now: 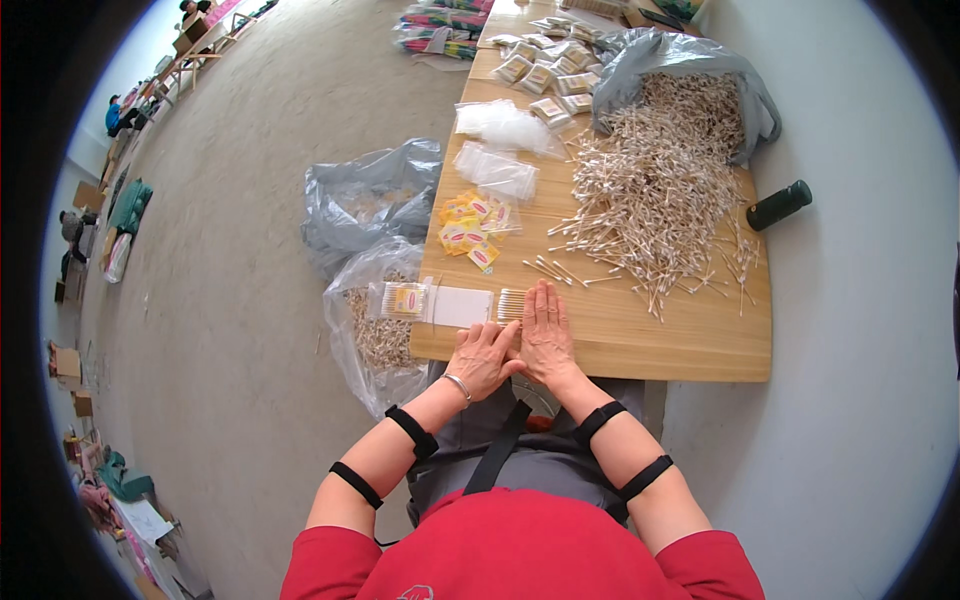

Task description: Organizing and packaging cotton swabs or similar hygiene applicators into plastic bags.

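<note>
My right hand [546,335] lies flat, fingers together, on the wooden table [690,340], its fingertips beside a small row of cotton swabs [510,303]. My left hand [483,358] rests curled next to it, knuckles down on the table near the front edge. A white strip [460,306] lies just left of the swabs, and a filled clear packet of swabs with a yellow label [400,299] lies at the table's left edge. A large loose pile of cotton swabs [655,190] spreads across the table ahead.
Yellow labels [468,230] and clear bags [497,172] lie ahead on the left. A grey bag [690,60] spills swabs at the far right. A dark bottle [778,205] lies off the table's right side. Plastic bags [370,205] stand on the floor at left. Filled packets [550,70] lie farther away.
</note>
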`<state>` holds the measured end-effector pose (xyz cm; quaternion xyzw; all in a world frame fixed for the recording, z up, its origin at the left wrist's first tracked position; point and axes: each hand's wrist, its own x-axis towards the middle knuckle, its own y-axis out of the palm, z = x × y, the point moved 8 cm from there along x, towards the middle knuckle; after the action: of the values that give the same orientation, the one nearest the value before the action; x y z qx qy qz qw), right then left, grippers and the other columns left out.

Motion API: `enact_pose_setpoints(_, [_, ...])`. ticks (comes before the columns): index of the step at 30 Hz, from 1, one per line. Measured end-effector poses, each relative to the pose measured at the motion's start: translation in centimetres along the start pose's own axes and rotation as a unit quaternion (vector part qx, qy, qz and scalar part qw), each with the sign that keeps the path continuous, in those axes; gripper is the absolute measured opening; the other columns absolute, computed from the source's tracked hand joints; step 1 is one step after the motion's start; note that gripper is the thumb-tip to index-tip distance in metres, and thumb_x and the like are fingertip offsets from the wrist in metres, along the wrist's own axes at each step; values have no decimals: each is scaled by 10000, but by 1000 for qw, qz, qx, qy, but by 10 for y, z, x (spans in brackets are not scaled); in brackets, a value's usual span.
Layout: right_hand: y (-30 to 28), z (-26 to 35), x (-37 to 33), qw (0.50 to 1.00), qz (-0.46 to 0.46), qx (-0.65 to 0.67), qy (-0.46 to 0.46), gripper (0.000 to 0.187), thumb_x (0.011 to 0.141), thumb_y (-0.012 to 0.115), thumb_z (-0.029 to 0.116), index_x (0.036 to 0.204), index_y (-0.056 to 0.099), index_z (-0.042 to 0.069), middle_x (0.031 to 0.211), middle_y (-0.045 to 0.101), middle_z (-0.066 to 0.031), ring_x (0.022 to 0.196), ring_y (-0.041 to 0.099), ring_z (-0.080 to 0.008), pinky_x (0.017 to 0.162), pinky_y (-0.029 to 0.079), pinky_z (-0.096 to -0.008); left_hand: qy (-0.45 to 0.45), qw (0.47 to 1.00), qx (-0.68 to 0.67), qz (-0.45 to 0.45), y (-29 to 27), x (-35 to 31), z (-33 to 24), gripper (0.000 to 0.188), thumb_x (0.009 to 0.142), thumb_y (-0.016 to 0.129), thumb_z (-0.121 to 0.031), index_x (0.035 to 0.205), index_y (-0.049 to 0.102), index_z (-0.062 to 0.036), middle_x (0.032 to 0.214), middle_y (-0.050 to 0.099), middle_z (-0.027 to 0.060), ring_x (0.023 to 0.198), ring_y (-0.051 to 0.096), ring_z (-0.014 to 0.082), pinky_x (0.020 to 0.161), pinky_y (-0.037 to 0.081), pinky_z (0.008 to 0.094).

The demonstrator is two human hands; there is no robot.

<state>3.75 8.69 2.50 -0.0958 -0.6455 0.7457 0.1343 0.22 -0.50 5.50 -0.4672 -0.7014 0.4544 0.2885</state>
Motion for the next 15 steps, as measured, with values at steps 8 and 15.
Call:
enact_pose_setpoints(8, [-3,1,1,998,23,56,4,927,814,510,455,1431,66,-77,1512,23,-248,1421,-5,-353,1148,11,-446,-30,999,-12,5,-1,4,1,725,824,580,-455,1394,326,-86,1092,473,121,1038,446,292,910,316,410])
enact_pose_setpoints(15, [-2,-1,1,1000,13,25,6,926,819,504,461,1433,62,-73,1513,23,-244,1421,-4,-349,1149,15,-443,-24,999,6,28,0,7,-1,760,826,572,-471,1412,289,-79,1077,473,127,1033,450,296,902,321,414])
